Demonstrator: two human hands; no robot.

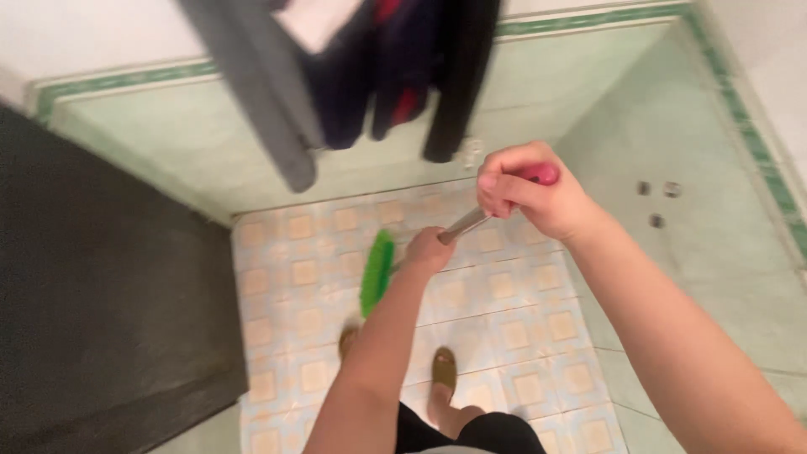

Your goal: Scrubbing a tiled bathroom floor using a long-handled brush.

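Mid-sweep, looks like: the broom is gripped by both fists, right hand at the pink end, left hand lower. Green bristles at 7 o'clock; dragging across tiles is needed next.

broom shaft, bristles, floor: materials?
Shaft: looks like bare metal, grey with a sheen; pink end cap probably plastic. Bristles: likely synthetic, bright green; blur hides strands. Floor: glazed ceramic tile, judging by grout lines and the repeating square pattern.
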